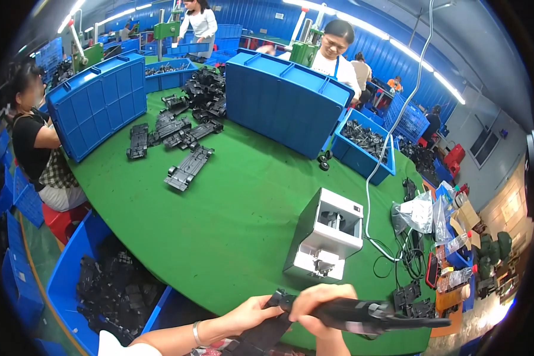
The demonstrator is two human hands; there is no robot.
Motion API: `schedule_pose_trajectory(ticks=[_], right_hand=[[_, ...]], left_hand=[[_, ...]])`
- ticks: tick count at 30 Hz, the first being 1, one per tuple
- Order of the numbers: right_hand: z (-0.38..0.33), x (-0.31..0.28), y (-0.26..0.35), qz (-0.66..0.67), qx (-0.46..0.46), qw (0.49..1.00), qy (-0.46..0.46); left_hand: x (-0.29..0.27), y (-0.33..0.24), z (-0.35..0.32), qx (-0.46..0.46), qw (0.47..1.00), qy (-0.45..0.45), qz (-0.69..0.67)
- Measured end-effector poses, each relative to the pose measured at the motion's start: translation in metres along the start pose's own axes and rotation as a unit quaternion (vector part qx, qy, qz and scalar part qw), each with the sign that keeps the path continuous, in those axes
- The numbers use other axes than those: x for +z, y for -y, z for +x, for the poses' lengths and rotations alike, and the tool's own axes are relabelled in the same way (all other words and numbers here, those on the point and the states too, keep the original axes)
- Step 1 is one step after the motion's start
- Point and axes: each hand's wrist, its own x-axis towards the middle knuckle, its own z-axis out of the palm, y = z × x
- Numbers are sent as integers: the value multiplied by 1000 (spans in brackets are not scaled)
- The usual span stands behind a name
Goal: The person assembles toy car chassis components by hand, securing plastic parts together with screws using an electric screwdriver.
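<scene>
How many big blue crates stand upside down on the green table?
2: one blue crate at the table's far left, another blue crate at far centre. Others may be hidden behind.

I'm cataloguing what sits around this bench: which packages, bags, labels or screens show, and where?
Clear plastic bags: crumpled, right table edge, beside black cables.
Cardboard boxes: brown, open, just right of the bags.
White machine: boxy, table centre-right; no screen visible on it.
No readable labels or signs can be made out.

Bright overhead strip lights — heavy fisheye bending, perhaps motion-blurred hands
</scene>
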Motion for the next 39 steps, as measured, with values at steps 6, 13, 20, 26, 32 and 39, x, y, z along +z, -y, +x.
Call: schedule_pose_trajectory(ticks=[6,13,20,26,32,39], right_hand=[[-3,-26,29,-55,-81,933,-348],[3,-48,8,-177,-99,895,-398],[17,-52,-9,-220,9,894,-389],[2,-32,5,-71,-23,908,-412],[4,-5,-4,-47,-44,927,-370],[2,-4,-14,-112,-44,940,-320]], left_hand=[[-44,24,-22,-110,937,308,126],[-55,-28,-18,-34,973,189,124],[-57,-28,-6,48,996,61,52],[-45,-32,23,110,990,-59,61],[-36,-32,29,122,990,-65,41],[-24,-35,31,150,984,-82,47]])
